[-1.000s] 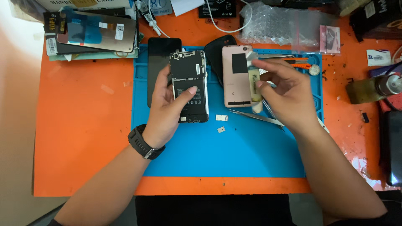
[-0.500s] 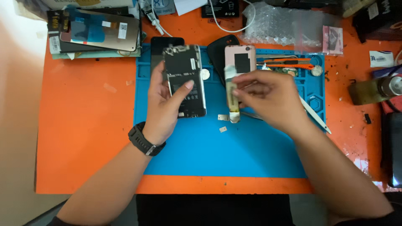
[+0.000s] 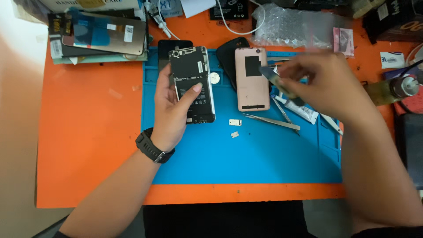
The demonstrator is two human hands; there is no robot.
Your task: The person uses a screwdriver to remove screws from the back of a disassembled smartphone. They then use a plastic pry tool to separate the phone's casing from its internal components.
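Head view: left hand (image 3: 176, 110) grips the opened phone (image 3: 192, 83) at mat (image 3: 264, 158) eleven o'clock; blurred right hand (image 3: 326, 83) pinches a slim tool (image 3: 275, 81) over the pink back cover (image 3: 252, 79). White-labelled screen panel (image 3: 103, 37) lies at ten o'clock.

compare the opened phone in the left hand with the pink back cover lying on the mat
The opened phone is black with its battery and board exposed; the pink back cover is a smooth shell with a dark square patch. The phone is gripped by the left hand, while the cover lies flat on the blue mat, untouched. Both are upright rectangles of similar size.
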